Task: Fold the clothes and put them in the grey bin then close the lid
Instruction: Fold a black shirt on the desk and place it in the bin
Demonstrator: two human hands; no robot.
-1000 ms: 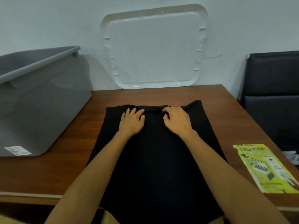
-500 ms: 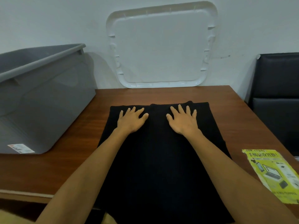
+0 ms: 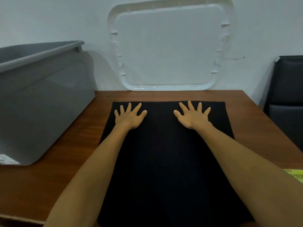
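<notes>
**A:** How are the hands placed?

**B:** Both lie palm down on the black garment [image 3: 164, 169], with the fingers straight and spread, pressing the cloth rather than gripping it. The left hand [image 3: 129, 117] rests by the cloth's eleven o'clock corner. The right hand [image 3: 192, 117] is toward the one o'clock corner. They are well apart, with bare cloth between them.

**A:** And the garment itself?

**B:** It is spread flat on the wooden table [image 3: 65, 161], a dark rectangle. It runs from just past the fingertips back toward six o'clock, where it passes out of sight. Both forearms lie across it.

**A:** Where is the bin?

**B:** The grey bin [image 3: 41, 104] stands on the table at nine o'clock from the garment. It is near the cloth, with a strip of wood between them. Its top is open, but I cannot see inside. A small white label [image 3: 6, 159] shows low on its wall.

**A:** And the lid?

**B:** The white lid [image 3: 167, 46] is at twelve o'clock, standing on edge against the wall. Its lower rim is at the table's far edge.

**A:** What else is around?

**B:** A black chair [image 3: 288, 95] stands at three o'clock, beyond the table. A corner of a yellow leaflet [image 3: 295, 175] lies at four o'clock, beside the right forearm.
</notes>
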